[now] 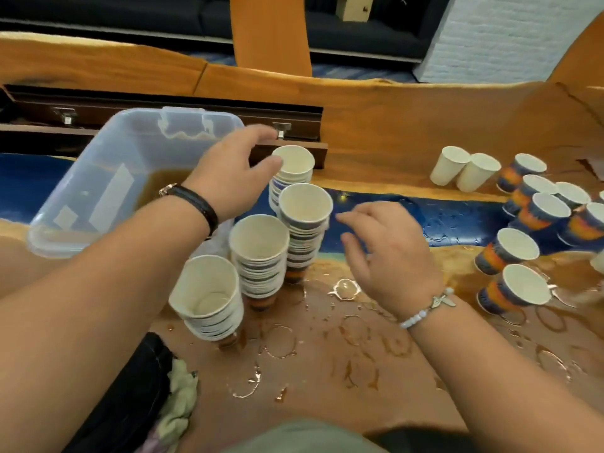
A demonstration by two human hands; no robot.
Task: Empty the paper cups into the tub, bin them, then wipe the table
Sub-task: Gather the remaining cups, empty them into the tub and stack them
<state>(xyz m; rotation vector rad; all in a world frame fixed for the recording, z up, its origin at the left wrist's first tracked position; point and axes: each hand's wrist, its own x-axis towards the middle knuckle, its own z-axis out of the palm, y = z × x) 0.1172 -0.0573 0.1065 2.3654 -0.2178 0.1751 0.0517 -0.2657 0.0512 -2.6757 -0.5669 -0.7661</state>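
Note:
Several stacks of nested paper cups stand in a row at the table's middle: the farthest stack (292, 168), a second (305, 217), a third (260, 253) and the nearest (209, 295). My left hand (228, 171) reaches over the clear plastic tub (98, 178) and pinches the rim of the farthest stack's top cup. Brown liquid lies in the tub's bottom. My right hand (385, 253) hovers open just right of the second stack, touching nothing. Single blue-and-orange cups (510, 253) stand at the right.
Two white cups (464, 168) stand at the back right. Brown spills and ring marks cover the wooden table (327, 354). A crumpled cloth (178, 397) lies on a dark bag at the near left. A dark recessed panel (196, 125) sits behind the tub.

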